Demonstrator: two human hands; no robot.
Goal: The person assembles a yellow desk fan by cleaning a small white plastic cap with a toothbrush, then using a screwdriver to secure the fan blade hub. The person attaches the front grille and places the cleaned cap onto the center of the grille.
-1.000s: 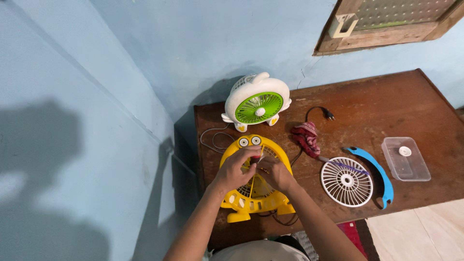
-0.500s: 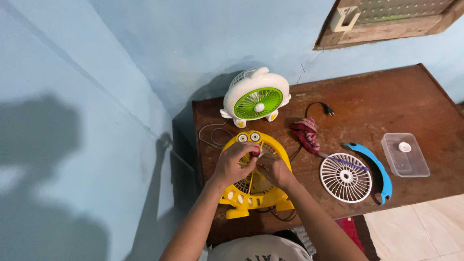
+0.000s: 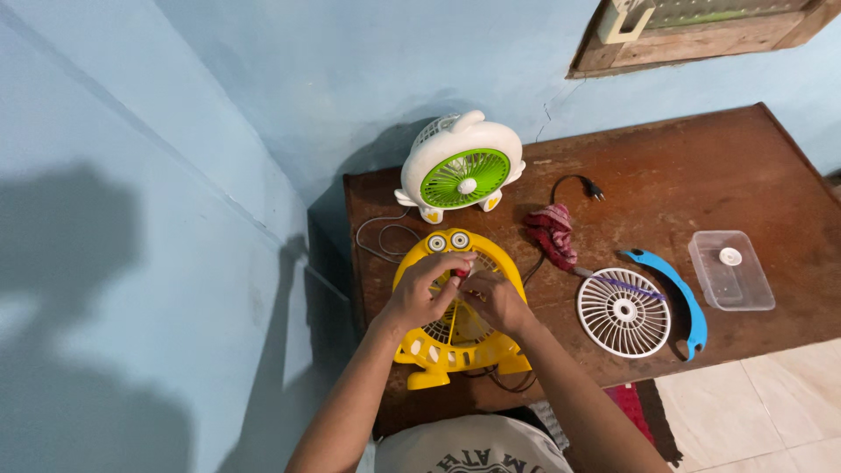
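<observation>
Here the left hand (image 3: 423, 293) pinched a red-handled tool (image 3: 461, 273) over the yellow fan (image 3: 455, 346) at the table's (image 3: 701, 166) near left edge, while the right hand (image 3: 495, 300), fingers curled, steadied the fan's grille, the removed white grille (image 3: 624, 312) lying to the right

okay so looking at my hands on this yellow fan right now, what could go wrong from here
The left hand and right hand work a small red-handled tool over the open yellow fan; a slip could jab a finger. The fan sits at the table edge and might tip off. Loose cords could snag.
</observation>
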